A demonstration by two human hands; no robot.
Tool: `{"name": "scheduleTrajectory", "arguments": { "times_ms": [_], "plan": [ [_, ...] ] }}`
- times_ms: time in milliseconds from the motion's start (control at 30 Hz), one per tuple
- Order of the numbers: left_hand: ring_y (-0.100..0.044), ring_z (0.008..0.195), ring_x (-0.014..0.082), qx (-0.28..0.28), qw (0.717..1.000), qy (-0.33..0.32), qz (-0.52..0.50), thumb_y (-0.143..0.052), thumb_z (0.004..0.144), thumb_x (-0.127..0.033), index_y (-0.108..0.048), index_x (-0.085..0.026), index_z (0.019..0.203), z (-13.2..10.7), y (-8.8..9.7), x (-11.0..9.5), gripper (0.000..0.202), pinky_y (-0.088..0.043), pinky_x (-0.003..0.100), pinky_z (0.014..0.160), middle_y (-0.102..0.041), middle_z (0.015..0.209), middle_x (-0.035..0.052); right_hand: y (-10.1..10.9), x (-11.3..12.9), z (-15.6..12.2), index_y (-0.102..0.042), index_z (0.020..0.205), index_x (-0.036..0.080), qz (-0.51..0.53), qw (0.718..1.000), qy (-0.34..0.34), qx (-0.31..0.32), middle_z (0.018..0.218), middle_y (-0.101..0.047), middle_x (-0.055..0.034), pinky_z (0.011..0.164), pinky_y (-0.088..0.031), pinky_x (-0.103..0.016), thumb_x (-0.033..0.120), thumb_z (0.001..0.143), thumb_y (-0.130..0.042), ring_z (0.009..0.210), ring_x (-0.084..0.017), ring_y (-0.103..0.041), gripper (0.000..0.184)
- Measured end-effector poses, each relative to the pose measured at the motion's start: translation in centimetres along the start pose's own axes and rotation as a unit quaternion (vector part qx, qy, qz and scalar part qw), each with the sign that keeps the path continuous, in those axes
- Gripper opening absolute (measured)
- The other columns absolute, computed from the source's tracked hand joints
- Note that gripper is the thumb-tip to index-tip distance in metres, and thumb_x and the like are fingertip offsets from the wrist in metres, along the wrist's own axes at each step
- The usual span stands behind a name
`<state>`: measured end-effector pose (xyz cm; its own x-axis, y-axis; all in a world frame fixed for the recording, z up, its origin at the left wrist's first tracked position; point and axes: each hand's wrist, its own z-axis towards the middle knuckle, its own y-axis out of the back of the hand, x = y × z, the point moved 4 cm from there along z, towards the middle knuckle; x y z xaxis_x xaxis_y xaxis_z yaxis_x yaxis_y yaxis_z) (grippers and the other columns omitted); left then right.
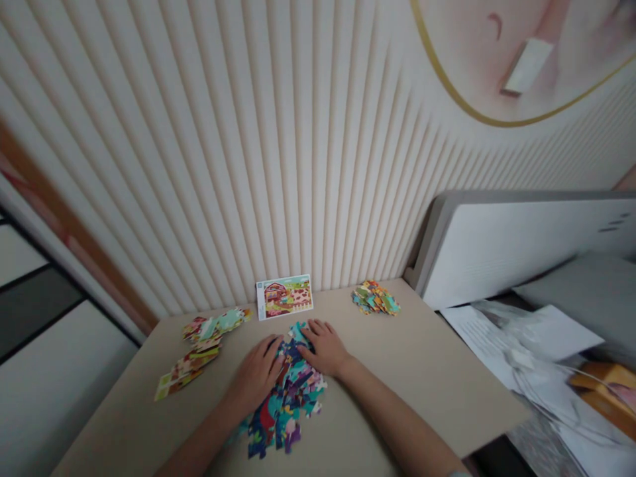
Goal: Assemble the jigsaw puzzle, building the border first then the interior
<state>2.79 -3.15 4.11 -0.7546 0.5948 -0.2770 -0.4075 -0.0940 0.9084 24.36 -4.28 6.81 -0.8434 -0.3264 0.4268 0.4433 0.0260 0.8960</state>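
My two forearms reach in from the bottom edge over the beige table [407, 358]. Nearest to me lies a loose heap of puzzle pieces [283, 404], mostly blue, teal, purple and red, spread between my arms and running up under my hands.

My left hand [258, 374] rests palm down on the left side of that heap, fingers spread flat and loosely together, pressing on the pieces without closing around any. My right hand [325, 348] lies flat at the far right end of the heap, fingers stretched out and pointing left; the fingertips touch a teal piece [298, 329] at the top of the pile. Neither hand grips anything that I can see.

Left of my left hand, a row of stacked pieces [196, 351] in greens, reds and yellows runs diagonally toward the table's near left side. Beyond my hands, a small picture card [284, 296] showing a red barn scene leans upright against the ribbed wall [248, 165]. Farther right, near the back corner, sits a separate small heap of orange and teal pieces [375, 298], well apart from my hands. Past the table's right edge stands a white device [521, 245], with loose papers [536, 338] below it.
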Motion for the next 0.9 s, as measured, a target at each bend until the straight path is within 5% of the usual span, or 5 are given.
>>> {"name": "scheduleTrajectory", "arguments": {
  "times_ms": [167, 333, 600, 733, 900],
  "plan": [
    [-0.035, 0.148, 0.0349, 0.005, 0.997, -0.045, 0.059, -0.054, 0.095, -0.054, -0.034, -0.031, 0.158, -3.8, 0.9, 0.1, 0.07, -0.03, 0.057, 0.12, -0.039, 0.16, 0.0089, 0.0, -0.4, -1.1, -0.051, 0.147, 0.022, -0.009, 0.999, 0.029, -0.012, 0.157, -0.046, -0.0109, 0.121, -0.025, -0.05, 0.049, 0.103, -0.041, 0.146, -0.028, -0.037, 0.052],
    [-0.026, 0.15, 0.0442, 0.053, 0.992, -0.059, 0.101, -0.064, 0.078, -0.074, -0.025, -0.037, 0.16, -7.8, -0.7, 0.0, 0.097, -0.022, 0.069, 0.116, -0.024, 0.167, 0.0117, 1.0, -1.0, -2.2, -0.055, 0.142, 0.024, 0.021, 0.998, 0.058, 0.007, 0.149, -0.055, -0.0085, 0.119, -0.028, -0.051, 0.045, 0.103, -0.043, 0.142, -0.028, -0.043, 0.046],
    [-0.03, 0.15, 0.0377, 0.046, 0.989, -0.087, 0.11, -0.06, 0.088, -0.062, -0.024, -0.036, 0.16, -5.8, -2.1, -1.0, 0.085, -0.019, 0.064, 0.12, -0.023, 0.168, 0.0094, 1.4, 0.0, -5.2, -0.023, 0.16, 0.023, 0.094, 0.992, 0.086, 0.004, 0.16, -0.039, -0.0143, 0.122, -0.017, -0.058, 0.075, 0.088, -0.053, 0.15, -0.033, -0.031, 0.093],
    [-0.033, 0.149, 0.0379, 0.032, 0.987, -0.113, 0.111, -0.061, 0.088, -0.06, -0.023, -0.037, 0.16, -5.1, -2.3, -0.7, 0.085, -0.024, 0.065, 0.119, -0.022, 0.168, 0.009, 0.5, -0.1, -5.2, -0.027, 0.158, 0.017, 0.084, 0.993, 0.08, -0.009, 0.156, -0.045, -0.0168, 0.122, -0.019, -0.055, 0.074, 0.089, -0.053, 0.148, -0.032, -0.034, 0.093],
    [-0.04, 0.145, 0.0364, 0.018, 0.989, -0.121, 0.088, -0.063, 0.089, -0.053, -0.027, -0.04, 0.159, -5.4, -2.7, 0.1, 0.08, -0.039, 0.058, 0.114, -0.027, 0.167, 0.0053, -0.2, -0.3, -5.0, -0.043, 0.146, 0.014, 0.058, 0.994, 0.076, -0.048, 0.132, -0.062, -0.0172, 0.113, -0.034, -0.051, 0.073, 0.083, -0.061, 0.125, -0.032, -0.055, 0.088]
  ]
}}
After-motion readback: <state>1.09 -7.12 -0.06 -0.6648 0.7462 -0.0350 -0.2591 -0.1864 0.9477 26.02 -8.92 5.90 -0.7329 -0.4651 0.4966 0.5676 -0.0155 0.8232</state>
